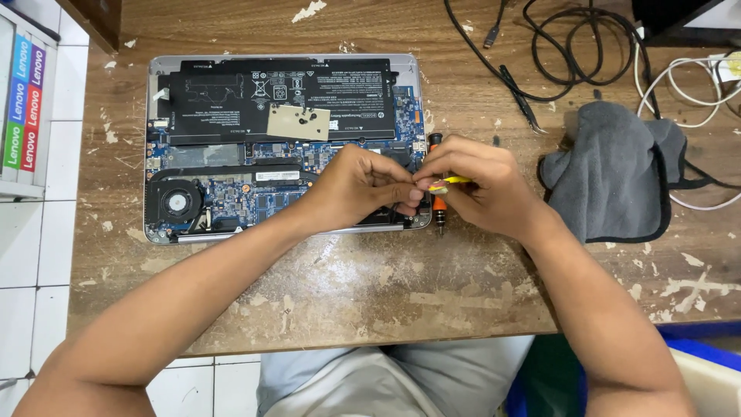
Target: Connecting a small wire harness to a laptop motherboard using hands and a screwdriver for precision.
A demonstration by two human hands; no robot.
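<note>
Left hand [363, 185] and right hand [475, 185] meet fingertip to fingertip at the laptop's [282, 147] near right corner, together pinching a yellow tool [451, 181]. It looks thin, light and stiff, best gripped mid-length; its long axis runs left-right. An orange screwdriver [438, 202] lies beneath, beside the laptop. Beyond, the battery [278, 96].

We hold our left hand [363, 185] and right hand [478, 185] together over the lower right corner of the opened laptop [231, 201], fingertips meeting on a small yellow piece [451, 181]. An orange-and-black screwdriver [438, 202] lies beneath our right hand on the worn wooden surface [347, 286]. A grey cloth [610, 174] rests to the right, near black cables [571, 46].
</note>
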